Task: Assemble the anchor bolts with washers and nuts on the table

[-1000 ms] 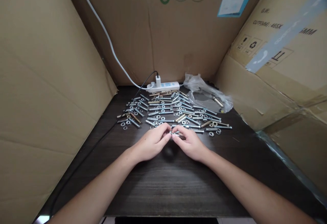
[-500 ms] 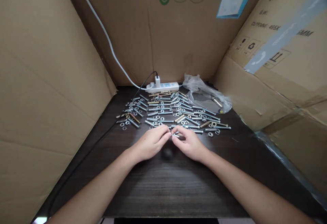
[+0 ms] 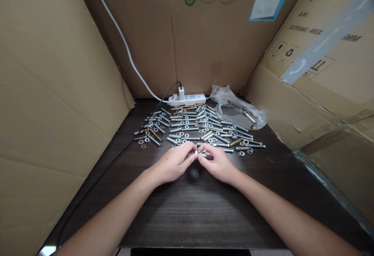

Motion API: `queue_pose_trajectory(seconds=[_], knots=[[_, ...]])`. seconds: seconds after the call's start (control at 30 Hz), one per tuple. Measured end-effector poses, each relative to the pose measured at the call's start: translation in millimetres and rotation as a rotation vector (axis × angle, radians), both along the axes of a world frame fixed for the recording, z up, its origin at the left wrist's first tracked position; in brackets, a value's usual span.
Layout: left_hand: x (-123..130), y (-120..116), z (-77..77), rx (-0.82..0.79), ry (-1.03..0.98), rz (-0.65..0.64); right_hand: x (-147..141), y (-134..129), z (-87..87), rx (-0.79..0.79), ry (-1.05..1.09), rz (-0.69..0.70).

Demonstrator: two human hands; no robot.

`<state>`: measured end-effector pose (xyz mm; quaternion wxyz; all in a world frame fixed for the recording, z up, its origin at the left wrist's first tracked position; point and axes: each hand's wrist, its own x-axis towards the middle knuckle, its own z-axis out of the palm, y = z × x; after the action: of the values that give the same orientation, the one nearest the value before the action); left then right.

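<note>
My left hand (image 3: 175, 162) and my right hand (image 3: 217, 163) meet above the near edge of the spread metal parts, fingertips almost touching. Between the right thumb and fingers is a silvery bolt (image 3: 203, 154), lying roughly level and mostly covered by the fingers. The left thumb and forefinger pinch a small bright piece, apparently a nut (image 3: 196, 152), at the bolt's left end. Whether it is threaded on I cannot tell. Just beyond the hands lie rows of bolts (image 3: 191, 138), metal sleeves (image 3: 207, 135), nuts and washers (image 3: 241, 154).
A white power strip (image 3: 191, 99) with a plugged-in adapter stands at the back. Beside it lies a clear plastic bag (image 3: 226, 94). A black cable (image 3: 108, 165) runs down the table's left side. Cardboard walls (image 3: 204, 45) enclose the dark table (image 3: 187, 217).
The bright piece at my left fingertips shows more clearly now, and the fingers have shifted slightly around it. Both hands stay in nearly the same place. The whole view has moved a little.
</note>
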<state>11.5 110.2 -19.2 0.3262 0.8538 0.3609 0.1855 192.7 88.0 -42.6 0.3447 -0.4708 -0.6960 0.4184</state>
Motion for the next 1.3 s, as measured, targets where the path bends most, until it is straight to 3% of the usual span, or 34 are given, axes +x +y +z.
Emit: queue_pose_trajectory(seconds=[0.13,0.27,0.43,1.07,1.3], knots=[[0,-4,6.3,0.043,-0.024,0.0,-1,1,2.0,0.015,0.054,0.013],[-1,-1,2.8,0.057,-0.025,0.064,-1,2,0.8,0.007,0.013,-0.012],[-2,5,-5.8,0.079,-0.007,-0.04,-2,1,0.6,0.054,-0.015,-0.009],[-3,-1,3.0,0.103,-0.016,-0.03,1,6,-0.9,0.078,0.021,0.031],[-3,1,0.7,0.078,-0.008,0.051,0,4,0.2,0.034,0.041,0.027]])
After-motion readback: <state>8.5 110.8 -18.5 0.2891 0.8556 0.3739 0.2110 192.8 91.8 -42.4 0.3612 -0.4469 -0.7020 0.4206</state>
